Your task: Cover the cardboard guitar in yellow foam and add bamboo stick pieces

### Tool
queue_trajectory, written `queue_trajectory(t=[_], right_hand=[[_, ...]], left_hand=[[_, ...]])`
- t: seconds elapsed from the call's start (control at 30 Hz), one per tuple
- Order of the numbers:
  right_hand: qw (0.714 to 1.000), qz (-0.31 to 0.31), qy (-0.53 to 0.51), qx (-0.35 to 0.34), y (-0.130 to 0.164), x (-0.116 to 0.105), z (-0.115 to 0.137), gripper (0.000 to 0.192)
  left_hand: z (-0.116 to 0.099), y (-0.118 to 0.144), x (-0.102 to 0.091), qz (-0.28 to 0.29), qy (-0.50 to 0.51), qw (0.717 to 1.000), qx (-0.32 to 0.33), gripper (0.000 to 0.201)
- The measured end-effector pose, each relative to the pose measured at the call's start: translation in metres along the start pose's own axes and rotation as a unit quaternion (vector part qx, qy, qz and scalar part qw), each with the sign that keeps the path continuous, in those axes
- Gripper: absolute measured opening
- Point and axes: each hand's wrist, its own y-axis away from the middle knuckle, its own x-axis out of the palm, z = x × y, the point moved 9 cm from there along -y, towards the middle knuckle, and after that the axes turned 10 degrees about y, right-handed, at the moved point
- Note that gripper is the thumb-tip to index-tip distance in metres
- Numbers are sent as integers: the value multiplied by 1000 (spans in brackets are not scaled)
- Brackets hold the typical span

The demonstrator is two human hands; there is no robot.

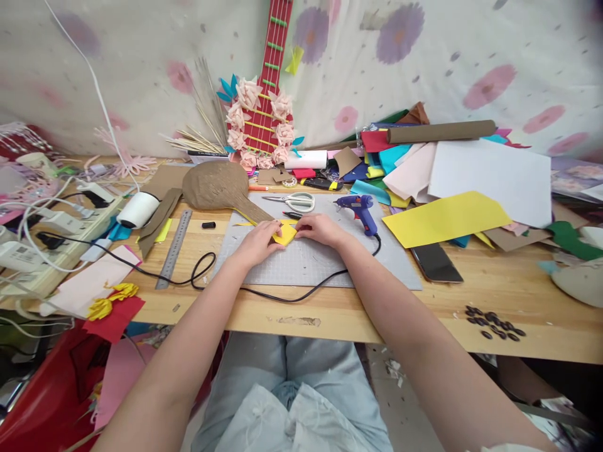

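Over the grey cutting mat [386, 263], a small piece of yellow paper [285, 235] is held between my two hands. My left hand [258, 243] is closed on its left side, thumb in front. The fingertips of my right hand [321, 228] pinch its right edge. Just behind them lie white-handled scissors [300, 201] and a dark pen-like item [292, 215]. A blue glue gun [358, 211] rests on the mat to the right. Beyond my left hand is a brown, paper-covered lute-like shape [217, 185], its narrow end reaching toward my fingers.
A black cord [301, 297] crosses the mat's front. At left are a steel ruler [174, 251] and power strips [61, 245]. To the right lie a phone [437, 262], a yellow sheet [447, 218] and several dark oval pieces [494, 324]. A flower-trimmed red guitar [264, 119] stands behind.
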Motion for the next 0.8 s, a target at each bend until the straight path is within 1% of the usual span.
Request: queue_trajectory(t=[0.1,0.17,0.27,0.4,0.5,0.6,0.67,0.73,0.8], right_hand=[[1000,4,18,8,-2,2,4,29],[999,-7,36,7,-3,3,5,31],[999,-10,42,2,-4,6,3,27],[999,0,36,-12,-3,6,1,17],[999,5,37,-12,0,1,2,13],[999,7,51,0,3,-7,3,16],[997,-9,68,20,6,-15,1,19],[994,-43,86,52,10,-26,-5,22],[988,-80,103,88,15,-36,-11,24]], left_hand=[[3,-1,-1,2,9,1000,2,25],[4,-2,-1,5,15,1000,2,24],[5,-4,-1,12,14,1000,4,24],[5,-5,-2,18,7,1000,8,22],[5,-5,-3,19,12,1000,14,17],[4,-3,-4,24,23,999,22,12],[2,-1,-4,36,25,999,30,13],[0,-1,-7,48,22,998,37,20],[1,-3,-10,60,22,997,33,36]])
